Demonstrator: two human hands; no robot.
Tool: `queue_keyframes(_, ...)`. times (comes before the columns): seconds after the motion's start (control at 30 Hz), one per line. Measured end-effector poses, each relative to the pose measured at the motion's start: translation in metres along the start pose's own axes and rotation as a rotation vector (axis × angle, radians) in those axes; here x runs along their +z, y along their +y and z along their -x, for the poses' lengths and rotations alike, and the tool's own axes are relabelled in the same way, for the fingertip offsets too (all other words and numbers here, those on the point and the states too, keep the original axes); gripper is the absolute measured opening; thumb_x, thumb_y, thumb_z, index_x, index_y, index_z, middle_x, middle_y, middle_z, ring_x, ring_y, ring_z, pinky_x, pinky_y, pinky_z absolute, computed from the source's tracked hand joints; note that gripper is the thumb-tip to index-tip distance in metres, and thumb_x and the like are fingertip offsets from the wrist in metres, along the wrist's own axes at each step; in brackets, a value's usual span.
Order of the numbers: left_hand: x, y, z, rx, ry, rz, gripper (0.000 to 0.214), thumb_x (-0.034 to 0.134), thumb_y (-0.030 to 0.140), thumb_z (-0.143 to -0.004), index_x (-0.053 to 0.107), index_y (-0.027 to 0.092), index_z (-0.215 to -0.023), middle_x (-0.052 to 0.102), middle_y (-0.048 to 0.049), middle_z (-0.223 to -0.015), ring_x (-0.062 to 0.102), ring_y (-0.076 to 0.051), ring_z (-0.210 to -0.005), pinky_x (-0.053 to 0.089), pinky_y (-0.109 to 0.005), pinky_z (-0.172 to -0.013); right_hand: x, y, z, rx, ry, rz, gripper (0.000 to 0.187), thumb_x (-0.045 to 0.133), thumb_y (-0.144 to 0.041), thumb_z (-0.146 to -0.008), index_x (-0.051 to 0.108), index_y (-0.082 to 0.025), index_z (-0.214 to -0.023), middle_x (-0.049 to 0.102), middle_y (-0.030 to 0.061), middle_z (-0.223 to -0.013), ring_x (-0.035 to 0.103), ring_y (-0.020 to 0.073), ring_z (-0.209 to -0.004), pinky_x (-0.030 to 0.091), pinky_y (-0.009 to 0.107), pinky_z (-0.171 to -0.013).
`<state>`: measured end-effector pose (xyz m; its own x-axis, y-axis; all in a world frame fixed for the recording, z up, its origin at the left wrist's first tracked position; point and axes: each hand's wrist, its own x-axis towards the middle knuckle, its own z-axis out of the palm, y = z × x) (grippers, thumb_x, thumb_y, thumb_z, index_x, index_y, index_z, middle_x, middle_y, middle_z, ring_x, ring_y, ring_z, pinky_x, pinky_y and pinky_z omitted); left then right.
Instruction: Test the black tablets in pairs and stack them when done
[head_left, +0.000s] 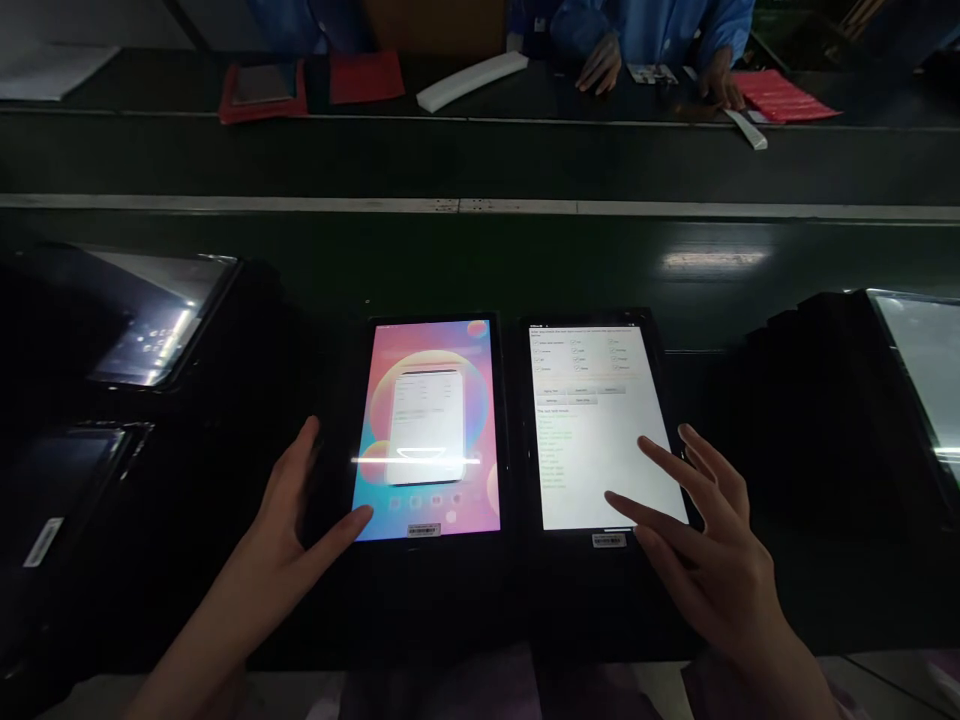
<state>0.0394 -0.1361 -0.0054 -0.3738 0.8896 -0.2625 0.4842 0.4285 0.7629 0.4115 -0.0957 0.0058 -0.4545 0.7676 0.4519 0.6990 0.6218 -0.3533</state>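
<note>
The left hand is open and grasps nothing; its thumb rises beside the left tablet and its forefinger reaches the lower left corner of that tablet's pink and blue screen; the right hand is also open and relaxed, with fingers spread over the lower right of the right tablet, though whether they touch the glass I cannot tell; that screen shows a white page of checkboxes and lines of green text; both tablets lie flat and side by side, just apart, on the dark green table, each with a barcode label at its near edge; more dark tablets lie to the right, and others lie to the left; a pale strip runs across the table, with a patch of ceiling light shining on it beyond the tablets; on the far side, a co-worker in a blue sleeve rests a hand on a dark surface near a red folder and a white foam strip; the room behind is dim
</note>
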Motion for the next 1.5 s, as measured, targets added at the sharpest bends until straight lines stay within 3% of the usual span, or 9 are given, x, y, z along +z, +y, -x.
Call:
queue_keyframes(0.13, -0.005, -0.01, 0.002, 0.0, -0.064, -0.012, 0.096, 0.068, 0.062, -0.094, 0.018, 0.044, -0.174, 0.019, -0.0039, -0.186, 0.021, -0.037, -0.169, 0.028, -0.063, -0.131, -0.001, -0.005, -0.005, -0.055, -0.028, -0.017, 0.03, 0.061, -0.014, -0.103, 0.081, -0.029, -0.119, 0.055, 0.003, -0.165, 0.037, 0.0376, -0.162, 0.058, 0.059, -0.113)
queue_keyframes(0.27, -0.01, -0.026, -0.003, 0.015, -0.081, 0.037, 0.099, 0.072, 0.064, -0.09, 0.021, 0.047, -0.173, 0.02, 0.0033, -0.185, 0.021, -0.034, -0.169, 0.034, -0.055, -0.13, -0.001, -0.01, -0.009, -0.082, -0.067, 0.019, 0.028, 0.061, -0.015, -0.103, 0.083, -0.027, -0.115, 0.059, 0.0059, -0.161, 0.036, 0.0376, -0.162, 0.057, 0.056, -0.114)
queue_keyframes(0.4, -0.013, -0.033, -0.007, 0.02, -0.037, 0.082, 0.095, 0.075, 0.062, -0.087, 0.032, 0.048, -0.17, 0.028, 0.0059, -0.182, 0.025, -0.036, -0.167, 0.043, -0.052, -0.126, 0.004, -0.019, -0.012, -0.125, -0.138, 0.046, 0.026, 0.057, -0.021, -0.108, 0.08, -0.026, -0.118, 0.057, 0.0105, -0.162, 0.019, 0.0381, -0.169, 0.056, 0.06, -0.114)
queue_keyframes(0.53, -0.012, -0.031, -0.009, 0.029, -0.058, 0.077, 0.097, 0.076, 0.058, -0.087, 0.031, 0.042, -0.172, 0.025, 0.0018, -0.184, 0.023, -0.034, -0.168, 0.04, -0.051, -0.128, 0.01, -0.024, -0.014, -0.138, -0.194, 0.073, 0.027, 0.056, -0.021, -0.108, 0.078, -0.027, -0.123, 0.053, 0.0092, -0.166, 0.01, 0.039, -0.17, 0.054, 0.064, -0.115)
queue_keyframes(0.67, -0.013, -0.031, -0.012, 0.047, -0.066, 0.073, 0.1, 0.076, 0.057, -0.087, 0.029, 0.039, -0.172, 0.024, -0.0017, -0.184, 0.02, -0.033, -0.168, 0.039, -0.052, -0.128, 0.008, -0.021, -0.014, -0.119, -0.085, -0.004, 0.028, 0.058, -0.015, -0.105, 0.077, -0.025, -0.123, 0.033, -0.0023, -0.18, 0.018, 0.0379, -0.169, 0.043, 0.057, -0.126)
queue_keyframes(0.8, -0.016, -0.029, -0.014, -0.01, -0.101, 0.1, 0.107, 0.078, 0.059, -0.083, 0.026, 0.034, -0.173, 0.02, -0.0045, -0.185, 0.017, -0.033, -0.169, 0.037, -0.05, -0.129, 0.006, -0.017, -0.015, -0.098, -0.043, -0.023, 0.03, 0.06, -0.011, -0.103, 0.076, -0.026, -0.123, 0.029, -0.0098, -0.18, 0.023, 0.0323, -0.168, 0.036, 0.048, -0.131)
queue_keyframes(0.93, -0.015, -0.027, -0.015, 0.0, -0.11, 0.107, 0.11, 0.08, 0.065, -0.081, 0.028, 0.033, -0.173, 0.018, -0.0057, -0.185, 0.015, -0.034, -0.17, 0.033, -0.054, -0.13, 0.008, -0.018, -0.017, -0.104, -0.037, -0.015, 0.028, 0.06, -0.011, -0.104, 0.076, -0.026, -0.122, 0.032, -0.0068, -0.18, 0.024, 0.0315, -0.168, 0.039, 0.047, -0.127)
queue_keyframes(1.17, -0.013, -0.029, -0.017, -0.021, -0.088, 0.13, 0.116, 0.085, 0.073, -0.071, 0.035, 0.037, -0.17, 0.019, -0.0029, -0.185, 0.015, -0.036, -0.17, 0.034, -0.057, -0.128, 0.01, -0.02, -0.019, -0.107, -0.049, -0.016, 0.021, 0.059, -0.013, -0.107, 0.075, -0.023, -0.117, 0.052, 0.0062, -0.166, 0.027, 0.0318, -0.166, 0.042, 0.047, -0.123)
queue_keyframes(1.5, -0.012, -0.03, -0.021, -0.053, -0.064, 0.122, 0.119, 0.089, 0.071, -0.064, 0.04, 0.042, -0.169, 0.022, 0.0, -0.184, 0.015, -0.037, -0.169, 0.035, -0.06, -0.126, 0.007, -0.014, -0.022, -0.107, -0.021, -0.014, 0.023, 0.06, -0.014, -0.106, 0.076, -0.025, -0.118, 0.052, 0.0033, -0.167, 0.034, 0.032, -0.164, 0.049, 0.049, -0.121)
